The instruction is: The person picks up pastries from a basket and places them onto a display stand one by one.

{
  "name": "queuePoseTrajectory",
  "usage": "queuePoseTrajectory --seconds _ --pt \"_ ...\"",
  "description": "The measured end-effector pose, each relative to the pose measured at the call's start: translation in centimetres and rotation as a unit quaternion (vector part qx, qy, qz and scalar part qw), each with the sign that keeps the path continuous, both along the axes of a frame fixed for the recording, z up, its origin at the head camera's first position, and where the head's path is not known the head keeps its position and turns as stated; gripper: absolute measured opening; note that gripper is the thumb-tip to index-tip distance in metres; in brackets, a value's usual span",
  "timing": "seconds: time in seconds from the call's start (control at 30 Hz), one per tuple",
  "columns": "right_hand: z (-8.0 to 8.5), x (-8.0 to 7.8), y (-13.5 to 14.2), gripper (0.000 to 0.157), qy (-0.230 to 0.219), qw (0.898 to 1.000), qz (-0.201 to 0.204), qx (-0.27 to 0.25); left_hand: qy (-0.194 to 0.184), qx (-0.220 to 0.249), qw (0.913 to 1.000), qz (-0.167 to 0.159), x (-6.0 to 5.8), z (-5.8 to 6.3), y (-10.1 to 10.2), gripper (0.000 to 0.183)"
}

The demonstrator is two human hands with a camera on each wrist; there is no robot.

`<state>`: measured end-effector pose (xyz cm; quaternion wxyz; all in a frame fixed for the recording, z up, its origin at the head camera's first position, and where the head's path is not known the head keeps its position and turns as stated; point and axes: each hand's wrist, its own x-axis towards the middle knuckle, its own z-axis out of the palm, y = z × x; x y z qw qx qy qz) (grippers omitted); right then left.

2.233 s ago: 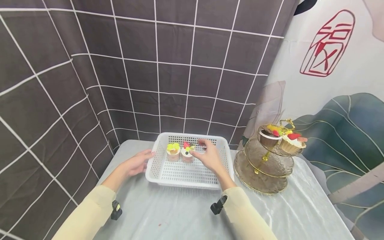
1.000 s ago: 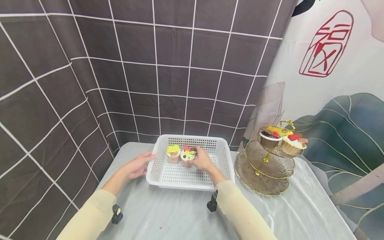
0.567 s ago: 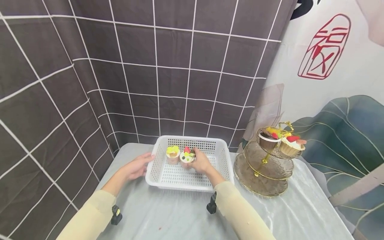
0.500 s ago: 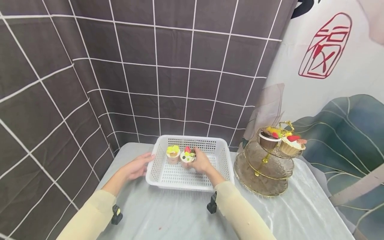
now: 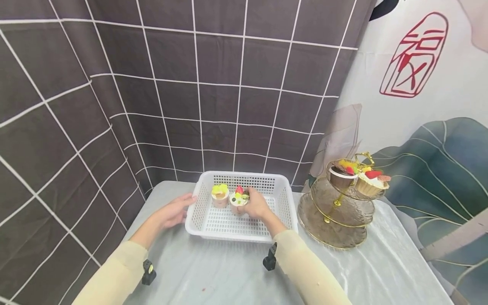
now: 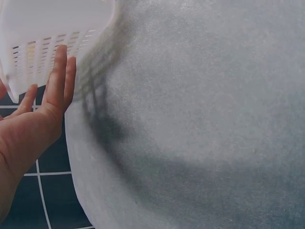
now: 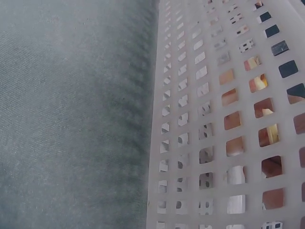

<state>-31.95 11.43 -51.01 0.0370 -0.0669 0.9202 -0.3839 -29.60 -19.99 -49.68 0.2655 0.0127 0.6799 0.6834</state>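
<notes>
A white perforated plastic basket (image 5: 244, 235) stands on the table, holding two small dessert cups. My right hand (image 5: 257, 205) reaches inside and grips the right dessert cup (image 5: 237, 203), which has a strawberry and dark berries on white cream. Left of it stands a dessert cup with yellow topping (image 5: 220, 196), untouched. My left hand (image 5: 174, 210) touches the basket's left side with fingers extended; the left wrist view shows straight fingers (image 6: 58, 78) against the slotted wall. In the right wrist view the basket wall (image 7: 190, 143) hides most of the right hand.
To the right stands a three-tier glass stand (image 5: 335, 228) with gold rims. Its top tier bears a dark cupcake (image 5: 342, 178) and a cupcake in a pale tart case (image 5: 370, 186). A grey cloth covers the table (image 5: 213, 271). A dark gridded curtain (image 5: 221, 101) hangs close behind.
My right hand has come down from beside the strawberry-topped cup, its fingers spread, and closed around it. The left hand and the basket stay almost in place.
</notes>
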Motion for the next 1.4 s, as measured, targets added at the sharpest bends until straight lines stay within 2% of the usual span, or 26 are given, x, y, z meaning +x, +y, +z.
queuePoseTrajectory --seconds 0.17,0.33,0.47,0.6,0.8,1.07,1.3,1.4 --pt "0.1 0.3 0.2 0.084 0.002 1.000 -0.001 -0.004 0.000 -0.005 1.0000 -0.004 0.2 0.1 0.2 0.067" --pt "0.7 0.2 0.2 0.079 0.031 0.999 0.004 -0.032 -0.001 -0.011 0.9999 0.000 0.0 0.0 0.1 0.067" --pt "2.3 0.3 0.0 0.079 0.056 0.997 0.013 -0.056 -0.001 -0.013 0.9999 -0.002 -0.4 0.1 -0.1 0.067" --pt "4.4 1.0 0.2 0.075 0.076 0.996 0.026 -0.050 -0.005 -0.014 0.9999 -0.004 -0.7 0.2 0.0 0.067" --pt "6.8 2.6 1.6 0.072 0.110 0.991 0.047 -0.057 -0.009 -0.014 0.9998 -0.006 -0.6 0.2 0.0 0.066" --pt "9.0 4.8 5.1 0.070 0.160 0.982 0.075 -0.067 -0.013 -0.015 0.9998 -0.005 -0.3 0.1 0.1 0.066" --pt "10.1 7.6 7.6 0.067 0.186 0.978 0.031 -0.095 0.008 -0.038 0.9992 0.001 -0.5 -0.1 0.0 0.068" --pt "10.0 8.8 8.7 0.065 0.188 0.976 0.007 -0.108 0.010 -0.028 0.9996 0.003 -0.4 -0.4 0.0 0.068"
